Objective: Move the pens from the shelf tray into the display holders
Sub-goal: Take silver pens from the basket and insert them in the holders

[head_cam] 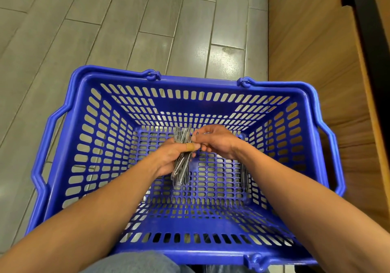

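Reaching down into a blue shopping basket (pixel 63 167), both hands meet low over its slotted bottom. The left hand (pixel 168 156) is wrapped around a bundle of pens (pixel 182 167), clear barrels with silvery glints, the bundle standing roughly upright with its tips poking out above the fist (there's a tan plaster (pixel 190 146) around one finger of that hand). The right hand (pixel 213 140) comes in from the other side, fingertips curled and closing on the top of the same bundle; it looks like a pinch on one or two pens, though the blur makes that hard to confirm. More pens (pixel 243 175) lie on the basket floor beneath the right wrist. Grey floor tiles (pixel 147 29) surround the basket, and a wooden panel (pixel 306 61) rises on the right.
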